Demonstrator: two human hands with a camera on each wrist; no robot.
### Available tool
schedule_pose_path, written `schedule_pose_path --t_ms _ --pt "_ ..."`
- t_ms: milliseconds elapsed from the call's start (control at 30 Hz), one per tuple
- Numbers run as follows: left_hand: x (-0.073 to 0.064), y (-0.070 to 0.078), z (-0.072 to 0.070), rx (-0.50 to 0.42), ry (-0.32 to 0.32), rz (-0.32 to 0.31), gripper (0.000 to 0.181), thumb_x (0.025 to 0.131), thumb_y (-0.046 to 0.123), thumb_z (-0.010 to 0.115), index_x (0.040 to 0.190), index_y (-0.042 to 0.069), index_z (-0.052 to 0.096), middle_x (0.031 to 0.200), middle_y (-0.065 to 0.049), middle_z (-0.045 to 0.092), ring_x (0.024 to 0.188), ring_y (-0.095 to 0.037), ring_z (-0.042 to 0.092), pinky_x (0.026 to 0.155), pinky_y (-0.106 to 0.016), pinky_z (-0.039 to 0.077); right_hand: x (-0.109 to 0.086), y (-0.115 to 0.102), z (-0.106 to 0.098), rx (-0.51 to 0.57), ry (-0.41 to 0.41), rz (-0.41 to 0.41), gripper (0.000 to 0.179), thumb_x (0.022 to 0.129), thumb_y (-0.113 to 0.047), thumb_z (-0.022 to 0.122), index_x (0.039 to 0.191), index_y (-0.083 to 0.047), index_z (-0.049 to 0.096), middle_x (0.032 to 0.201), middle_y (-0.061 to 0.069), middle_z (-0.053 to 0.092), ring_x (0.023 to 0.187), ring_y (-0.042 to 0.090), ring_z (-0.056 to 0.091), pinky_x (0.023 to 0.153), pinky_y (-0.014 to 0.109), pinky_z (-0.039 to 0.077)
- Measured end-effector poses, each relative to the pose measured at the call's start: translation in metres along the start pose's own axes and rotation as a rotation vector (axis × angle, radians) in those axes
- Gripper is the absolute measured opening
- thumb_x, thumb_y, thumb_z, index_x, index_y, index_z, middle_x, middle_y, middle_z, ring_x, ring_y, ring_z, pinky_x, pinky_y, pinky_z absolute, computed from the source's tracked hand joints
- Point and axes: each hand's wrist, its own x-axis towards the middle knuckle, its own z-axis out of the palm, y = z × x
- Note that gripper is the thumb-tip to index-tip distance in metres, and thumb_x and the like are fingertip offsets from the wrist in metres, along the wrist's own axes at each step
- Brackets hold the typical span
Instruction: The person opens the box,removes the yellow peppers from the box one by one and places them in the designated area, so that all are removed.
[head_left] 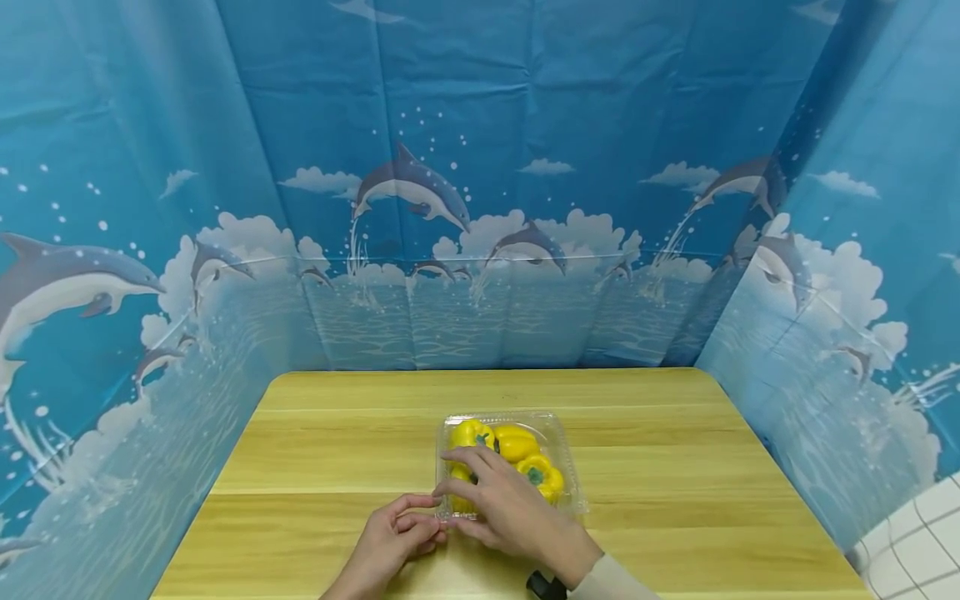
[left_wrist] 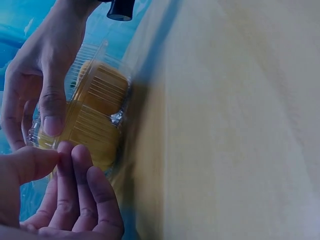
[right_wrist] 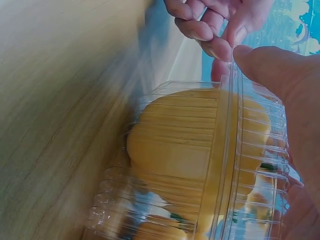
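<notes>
A clear plastic clamshell container (head_left: 567,462) stands on the table with its lid down, flange against flange. Several yellow bell peppers (head_left: 516,443) with green stems lie inside it. At the container's near left corner, my left hand (head_left: 397,533) pinches the rim between thumb and fingertips. My right hand (head_left: 510,504) arches over the lid from the right. Its thumb (right_wrist: 265,62) presses the rim close to the left fingertips, while its other fingers curl over the lid toward the left side. In the left wrist view, the container's ribbed side wall (left_wrist: 100,95) shows beside the right thumb.
The wood-grain table (head_left: 660,483) extends around the container. A blue curtain printed with dolphins (head_left: 480,317) surrounds its back and sides. A black strap piece (head_left: 546,586) sits at the right wrist. White gridded material (head_left: 911,537) shows at the far right.
</notes>
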Motion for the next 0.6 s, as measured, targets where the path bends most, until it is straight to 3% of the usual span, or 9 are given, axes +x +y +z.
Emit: schedule_pose_path --t_ms 367,600 --pt "0.0016 0.0043 0.0007 -0.004 -0.009 -0.011 0.039 0.111 0.011 0.077 0.144 -0.007 0.067 0.122 -0.019 0.089 0.109 -0.024 0.087 0.099 -0.035 0.073 -0.0005 0.0011 0.0008 0.026 0.010 -0.006 0.024 0.108 -0.049 0.085 0.131 -0.042 0.082 0.173 0.003 0.061 0.157 0.024 0.060 0.124 0.051 0.061" --pt "0.0012 0.0033 0.0014 -0.013 -0.002 -0.010 0.039 0.111 0.013 0.079 0.143 -0.005 0.069 0.120 -0.016 0.090 0.108 -0.021 0.086 0.098 -0.033 0.072 -0.0015 0.0042 0.0055 -0.011 0.085 -0.084 0.021 0.107 -0.049 0.086 0.127 -0.042 0.087 0.169 0.003 0.065 0.156 0.025 0.061 0.122 0.049 0.063"
